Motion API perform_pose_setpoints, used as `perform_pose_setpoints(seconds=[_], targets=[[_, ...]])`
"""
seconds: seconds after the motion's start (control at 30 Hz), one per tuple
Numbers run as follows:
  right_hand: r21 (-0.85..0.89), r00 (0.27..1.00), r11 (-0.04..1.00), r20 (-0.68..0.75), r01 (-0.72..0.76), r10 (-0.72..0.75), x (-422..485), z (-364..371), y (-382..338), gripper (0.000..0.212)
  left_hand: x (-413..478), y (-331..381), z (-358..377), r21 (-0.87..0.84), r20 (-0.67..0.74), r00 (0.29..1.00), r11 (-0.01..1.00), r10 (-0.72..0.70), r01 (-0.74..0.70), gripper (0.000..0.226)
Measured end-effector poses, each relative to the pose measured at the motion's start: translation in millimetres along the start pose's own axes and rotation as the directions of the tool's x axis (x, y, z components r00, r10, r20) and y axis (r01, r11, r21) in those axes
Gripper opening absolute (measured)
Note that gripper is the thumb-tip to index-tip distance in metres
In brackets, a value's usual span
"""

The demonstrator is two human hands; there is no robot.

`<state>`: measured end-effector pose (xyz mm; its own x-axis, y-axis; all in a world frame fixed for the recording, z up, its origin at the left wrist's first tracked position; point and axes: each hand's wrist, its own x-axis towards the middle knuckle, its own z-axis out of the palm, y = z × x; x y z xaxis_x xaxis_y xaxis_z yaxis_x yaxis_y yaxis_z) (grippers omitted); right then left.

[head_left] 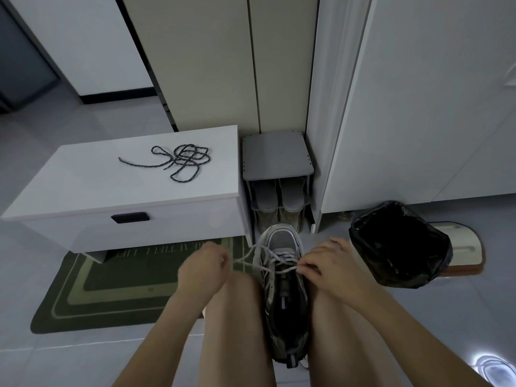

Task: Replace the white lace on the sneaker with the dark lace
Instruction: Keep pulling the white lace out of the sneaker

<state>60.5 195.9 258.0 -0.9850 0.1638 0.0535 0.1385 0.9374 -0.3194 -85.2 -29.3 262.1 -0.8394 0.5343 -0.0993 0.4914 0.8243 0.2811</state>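
Note:
A grey and black sneaker (284,297) stands on the floor between my two knees, toe pointing away from me. Its white lace (275,256) crosses the upper eyelets, and one strand runs out to the left. My left hand (205,270) grips that strand to the left of the shoe. My right hand (328,268) pinches the lace at the right side of the shoe's opening. The dark speckled lace (183,160) lies in a loose tangle on top of the white drawer bench (83,191), far from both hands.
A green doormat (97,291) lies under the bench on the left. A grey shoe rack (276,163) with slippers stands just beyond the sneaker's toe. A bin with a black bag (396,247) stands at the right. White cabinet doors rise behind.

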Motion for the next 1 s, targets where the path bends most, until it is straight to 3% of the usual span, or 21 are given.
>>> perform_pose_setpoints(seconds=[0.1,0.2,0.27,0.4,0.57,0.67,0.73,0.83,1.0], targets=[[-0.009,1.0,1.0,0.0,-0.004,0.004,0.5,1.3,-0.1,0.03,-9.6,25.0,9.8,-0.048,0.103,0.982,0.987,0.157,-0.153,0.031],[-0.015,1.0,1.0,0.012,-0.009,0.009,1.2,0.8,-0.6,0.027,-18.8,49.0,22.2,-0.062,0.027,0.956,0.955,0.292,-0.29,0.021],[-0.008,1.0,1.0,-0.004,-0.009,0.009,0.1,-0.3,-0.8,0.027,-19.9,51.2,26.3,-0.073,0.02,0.954,0.952,0.298,-0.296,0.015],[0.055,0.998,0.998,-0.058,-0.013,0.016,-3.2,-0.1,1.1,0.043,-12.2,30.5,14.1,-0.138,-0.053,0.98,0.97,0.194,-0.2,0.01],[0.026,0.999,1.0,-0.047,0.0,0.001,-2.2,-0.1,1.2,0.029,-5.0,-4.6,-6.0,-0.092,-0.185,0.982,0.996,-0.029,0.012,0.013],[0.028,0.996,1.0,-0.09,0.0,0.003,-2.6,-1.4,-1.4,0.042,-7.7,-6.5,-1.0,-0.067,-0.17,0.981,0.994,-0.091,0.081,0.015],[0.042,0.993,0.999,-0.116,0.004,0.0,-3.2,0.8,-0.5,0.052,-13.0,7.6,7.3,-0.058,-0.111,0.993,0.997,0.039,-0.046,0.019],[0.033,0.992,0.999,-0.128,0.005,-0.001,-3.2,1.4,-0.9,0.046,-22.3,36.9,23.8,-0.099,-0.043,0.963,0.958,0.265,-0.268,0.031],[0.007,0.991,1.0,-0.131,0.003,-0.002,-3.6,3.0,0.1,0.047,-23.0,44.7,36.7,-0.113,-0.126,0.959,0.956,0.256,-0.27,0.006]])
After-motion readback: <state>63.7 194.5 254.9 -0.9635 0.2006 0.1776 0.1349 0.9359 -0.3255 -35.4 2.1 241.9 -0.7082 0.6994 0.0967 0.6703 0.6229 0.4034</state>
